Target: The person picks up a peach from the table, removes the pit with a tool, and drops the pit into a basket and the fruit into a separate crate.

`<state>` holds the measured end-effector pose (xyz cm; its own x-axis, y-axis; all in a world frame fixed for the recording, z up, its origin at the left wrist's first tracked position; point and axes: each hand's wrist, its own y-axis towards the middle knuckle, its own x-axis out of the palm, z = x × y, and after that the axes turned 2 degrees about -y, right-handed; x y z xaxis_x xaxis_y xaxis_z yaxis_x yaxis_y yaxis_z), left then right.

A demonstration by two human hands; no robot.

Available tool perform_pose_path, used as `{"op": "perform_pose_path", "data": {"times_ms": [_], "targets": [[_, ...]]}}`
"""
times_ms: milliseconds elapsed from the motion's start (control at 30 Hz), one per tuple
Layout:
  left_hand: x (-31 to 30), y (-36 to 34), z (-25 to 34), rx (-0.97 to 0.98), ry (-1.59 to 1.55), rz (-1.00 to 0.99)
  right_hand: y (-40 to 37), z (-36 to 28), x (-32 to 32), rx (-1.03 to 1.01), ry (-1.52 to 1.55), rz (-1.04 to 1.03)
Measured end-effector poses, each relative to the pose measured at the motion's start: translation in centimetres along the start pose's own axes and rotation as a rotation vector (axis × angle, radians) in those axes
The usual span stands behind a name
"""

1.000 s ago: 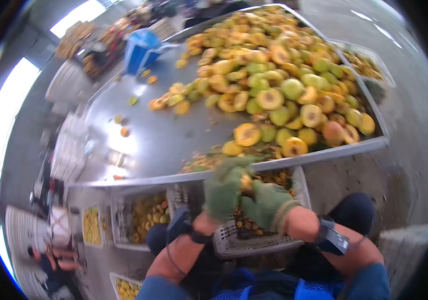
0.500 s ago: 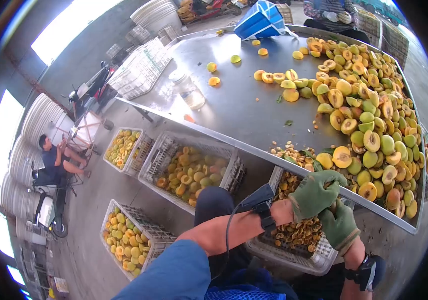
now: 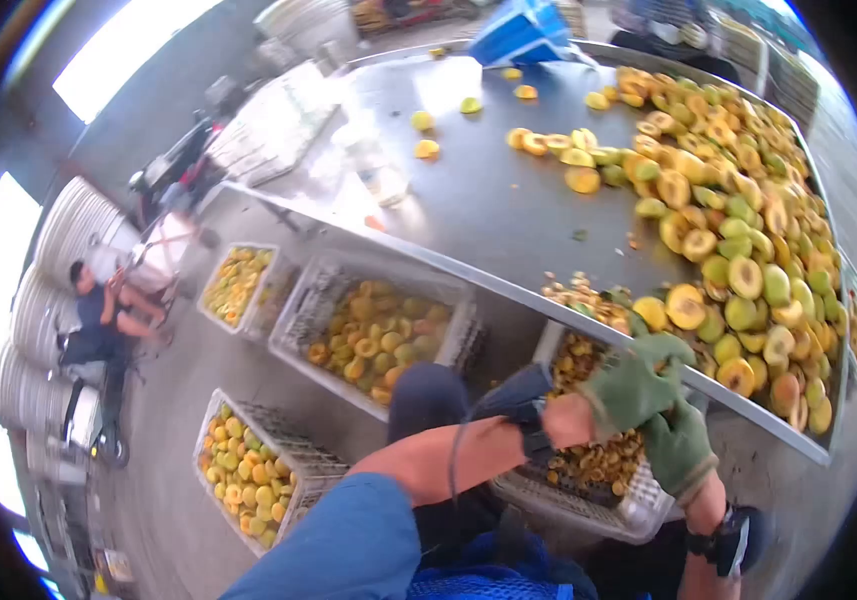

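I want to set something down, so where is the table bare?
The middle of the table, between jar and fruit pile. The pile crowds the right side; scraps crowd the near edge by the left hand; loose pieces dot the far side by the bag.

Fruit [image 3: 744,277] lies at right on the table [image 3: 468,195].

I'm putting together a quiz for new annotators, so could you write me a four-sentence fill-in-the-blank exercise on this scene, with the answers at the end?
1. The left hand and the right hand wear gloves coloured ____.
2. The bag near the far edge of the table is mostly ____.
3. The large fruit heap lies toward the ____ side of the picture.
4. Left of the hands, the fruit-filled crates on the floor number ____.

Missing words: green; blue; right; three.
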<state>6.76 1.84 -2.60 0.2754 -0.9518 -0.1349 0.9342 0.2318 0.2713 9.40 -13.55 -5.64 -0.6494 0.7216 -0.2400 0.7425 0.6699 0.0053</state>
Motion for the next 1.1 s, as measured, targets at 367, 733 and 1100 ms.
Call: {"op": "perform_pose_path", "data": {"times_ms": [367,733,1100], "targets": [[-1.3,0.9,0.9,-0.218,-0.546,-0.147,-0.7,-4.4,-1.0,0.204,-0.04,-0.015],[0.5,-0.1,0.1,-0.066,-0.137,-0.161,-1.9,-6.3,-4.0,0.146,-0.276,0.008],[0.5,-0.4,0.6,-0.119,-0.13,-0.178,-1.4,-5.1,-3.3,0.113,-0.277,-0.039]]}}
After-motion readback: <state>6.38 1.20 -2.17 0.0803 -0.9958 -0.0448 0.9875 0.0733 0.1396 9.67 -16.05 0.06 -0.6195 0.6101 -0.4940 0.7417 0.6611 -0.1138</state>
